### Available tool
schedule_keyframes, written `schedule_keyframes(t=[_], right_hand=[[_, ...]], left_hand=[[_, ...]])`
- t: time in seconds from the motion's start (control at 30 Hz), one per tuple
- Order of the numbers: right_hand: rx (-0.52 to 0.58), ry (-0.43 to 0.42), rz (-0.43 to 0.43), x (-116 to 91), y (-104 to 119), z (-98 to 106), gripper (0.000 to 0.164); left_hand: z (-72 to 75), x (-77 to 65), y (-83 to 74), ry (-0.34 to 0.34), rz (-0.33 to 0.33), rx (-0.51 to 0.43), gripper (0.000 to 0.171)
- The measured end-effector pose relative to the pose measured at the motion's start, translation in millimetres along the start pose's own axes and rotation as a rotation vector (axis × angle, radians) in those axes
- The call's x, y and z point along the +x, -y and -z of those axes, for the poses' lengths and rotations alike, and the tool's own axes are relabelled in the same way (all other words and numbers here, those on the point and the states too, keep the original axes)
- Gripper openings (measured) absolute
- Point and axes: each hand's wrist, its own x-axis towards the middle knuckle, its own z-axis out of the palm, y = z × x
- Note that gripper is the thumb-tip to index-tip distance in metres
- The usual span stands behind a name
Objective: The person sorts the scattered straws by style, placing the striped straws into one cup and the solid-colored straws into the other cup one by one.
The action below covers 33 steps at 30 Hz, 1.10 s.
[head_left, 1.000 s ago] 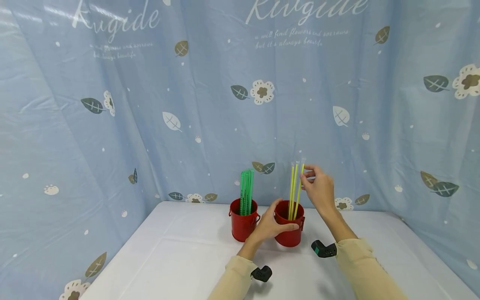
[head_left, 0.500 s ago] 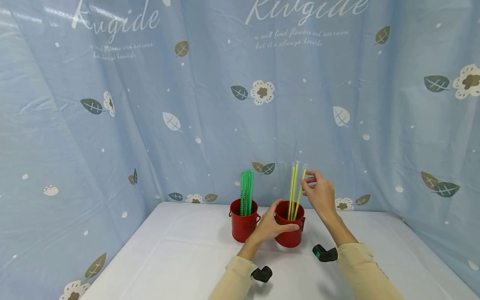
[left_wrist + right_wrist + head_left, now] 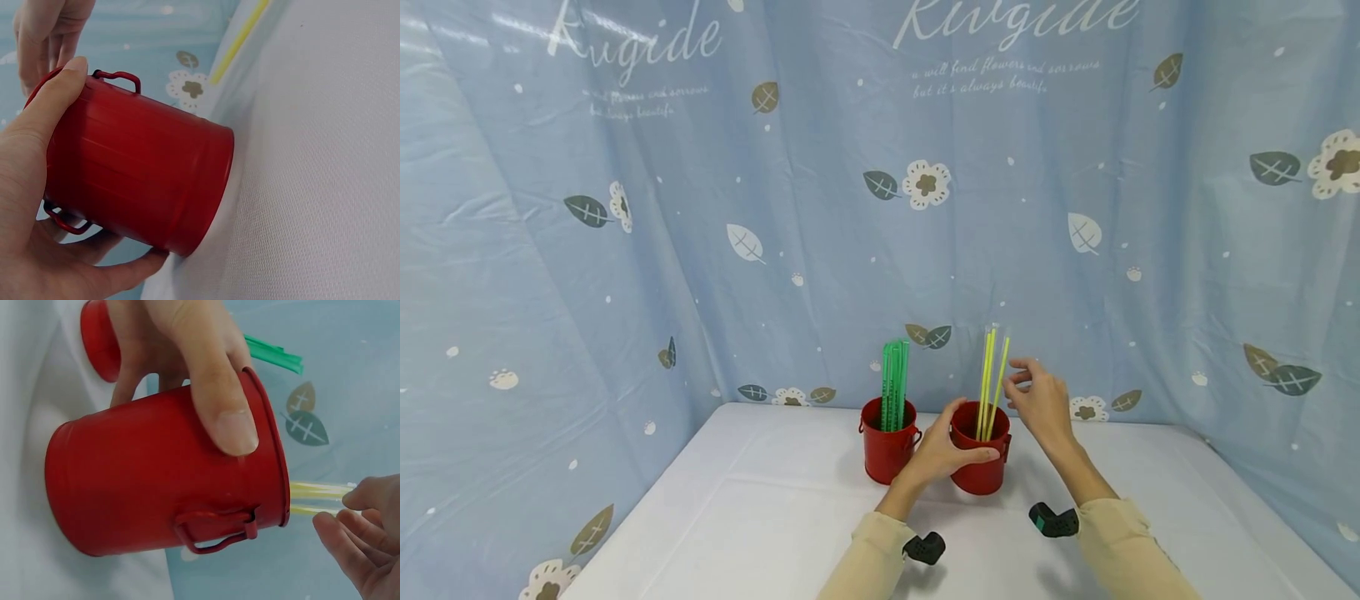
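My left hand (image 3: 943, 450) grips the right-hand red metal bucket (image 3: 140, 165), thumb along its rim and fingers round its far side. Several thin yellow straws (image 3: 988, 375) in clear wrappers stand in this bucket. One yellow straw (image 3: 1002, 375) leans right, apart from the others. Just right of it is my right hand (image 3: 1041, 404), fingers loosely bent and holding nothing. In the right wrist view the fingertips (image 3: 325, 522) are spread beside the yellow straws' upper part. Inside the bucket the straws' lower ends are hidden.
To the left stands a second red bucket (image 3: 886, 454) with a bundle of green wrapped straws (image 3: 893, 383). A yellow strip (image 3: 240, 40) shows on the white tablecloth (image 3: 760, 508) behind the gripped bucket. A blue patterned curtain (image 3: 820, 275) hangs behind the table.
My right hand has let go of the yellow straw and moved down and slightly right. That straw now leans on the rim by itself. My left hand and both buckets stay put.
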Motion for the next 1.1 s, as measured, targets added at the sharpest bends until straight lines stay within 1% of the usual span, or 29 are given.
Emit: schedule_keyframes(t=[0.1,0.3,0.5,0.7,0.83,0.97,1.1], right_hand=[[-0.013,0.01,0.008,-3.5,-2.0,2.2,0.033],[-0.025,0.038,-0.005,-10.5,-6.5,9.2,0.032],[-0.085,0.042,-0.003,-19.7,-14.1,19.3,0.033],[-0.139,0.043,0.01,-31.6,-28.5,30.0,0.032],[-0.155,0.066,-0.02,-40.3,-42.0,35.1,0.033],[-0.18,0.115,-0.062,-46.2,-55.2,38.8,0.037],[-0.212,0.165,-0.105,-48.7,-64.4,43.3,0.041]], left_hand=[[-0.3,0.1,0.2,-0.002,-0.002,0.004,0.095],[-0.3,-0.3,0.2,-0.001,-0.009,0.003,0.093],[0.5,-1.1,-0.4,0.0,-0.017,0.008,0.095],[0.1,0.5,1.3,-0.004,-0.014,0.017,0.094],[0.0,0.3,2.2,-0.005,-0.011,0.011,0.093],[0.3,-0.5,2.3,-0.004,-0.006,0.004,0.093],[0.9,-0.8,1.7,0.005,-0.019,-0.009,0.095]])
